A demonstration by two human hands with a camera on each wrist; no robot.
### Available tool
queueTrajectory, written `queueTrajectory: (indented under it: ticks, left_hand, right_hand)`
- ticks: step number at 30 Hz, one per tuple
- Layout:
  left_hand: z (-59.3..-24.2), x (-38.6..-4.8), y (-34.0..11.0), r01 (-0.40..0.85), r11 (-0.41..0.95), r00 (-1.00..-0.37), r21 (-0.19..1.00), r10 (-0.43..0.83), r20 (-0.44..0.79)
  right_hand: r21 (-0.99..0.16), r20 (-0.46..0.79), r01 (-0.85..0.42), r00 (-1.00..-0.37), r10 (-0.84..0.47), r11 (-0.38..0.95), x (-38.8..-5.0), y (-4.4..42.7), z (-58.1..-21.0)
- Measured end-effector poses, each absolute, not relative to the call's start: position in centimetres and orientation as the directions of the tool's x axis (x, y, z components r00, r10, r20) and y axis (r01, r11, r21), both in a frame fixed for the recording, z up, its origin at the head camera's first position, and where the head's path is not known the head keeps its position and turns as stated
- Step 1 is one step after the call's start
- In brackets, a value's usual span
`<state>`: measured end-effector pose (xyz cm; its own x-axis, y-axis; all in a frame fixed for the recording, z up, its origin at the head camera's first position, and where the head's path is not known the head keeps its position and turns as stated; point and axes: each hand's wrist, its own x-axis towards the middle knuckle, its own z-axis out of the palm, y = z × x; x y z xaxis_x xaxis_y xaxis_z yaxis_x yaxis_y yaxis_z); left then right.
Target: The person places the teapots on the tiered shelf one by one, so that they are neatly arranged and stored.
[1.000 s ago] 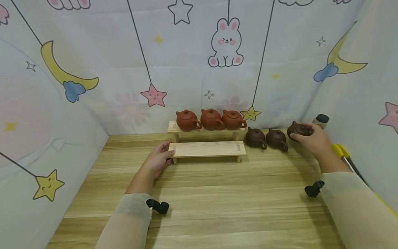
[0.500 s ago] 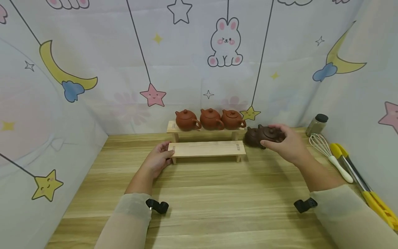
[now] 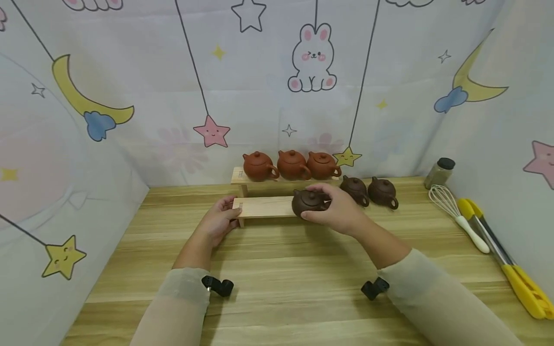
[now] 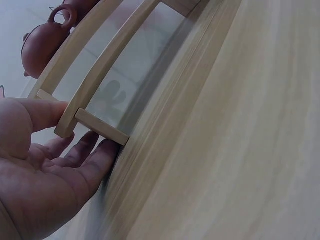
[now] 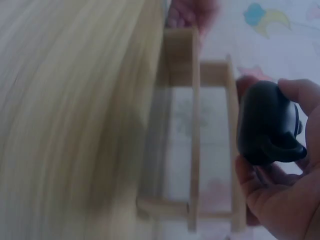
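My left hand holds the left end of the low front wooden stand; in the left wrist view its thumb lies on the board and its fingers touch the leg. A dark brown teapot is in my right hand, pinched between thumb and fingers. It hangs over the right half of that stand, and the right wrist view shows a gap between teapot and board. Behind, three reddish-brown teapots line the taller back stand. Two more dark teapots stand on the table right of the stands.
On the right of the wooden table are a jar with a black lid, a whisk with a white handle and yellow-handled tongs. A printed cloth hangs close behind the back stand.
My right hand has carried the dark teapot leftward from the far right, past the other two dark teapots, to over the front stand. The left hand keeps its place on the stand.
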<state>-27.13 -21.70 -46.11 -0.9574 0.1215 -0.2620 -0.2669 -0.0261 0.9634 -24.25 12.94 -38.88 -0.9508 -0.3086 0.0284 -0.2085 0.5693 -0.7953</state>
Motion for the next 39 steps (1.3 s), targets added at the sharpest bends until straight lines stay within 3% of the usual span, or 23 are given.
queueTrajectory:
  ticks: [10,17,39]
  left_hand:
    - [-45.8,-27.0,-21.7,-0.262,-0.009,-0.957,0.965,0.136,-0.258]
    - [-45.9,-27.3,-21.9,-0.258,-0.006,-0.956,0.966,0.143,-0.255]
    - [-45.8,-27.1,-21.9,-0.27,-0.009,-0.954,0.963,0.141,-0.266]
  right_hand:
    - [-0.818,0.057,-0.236,-0.94,-0.336,0.524,-25.8,4.9,-40.8]
    - [-0.798,0.083,-0.259,-0.942,-0.326,0.544,-27.2,1.7,-41.6]
    - [-0.799,0.102,-0.256,-0.949,-0.297,0.544,-27.8,-0.3,-42.0]
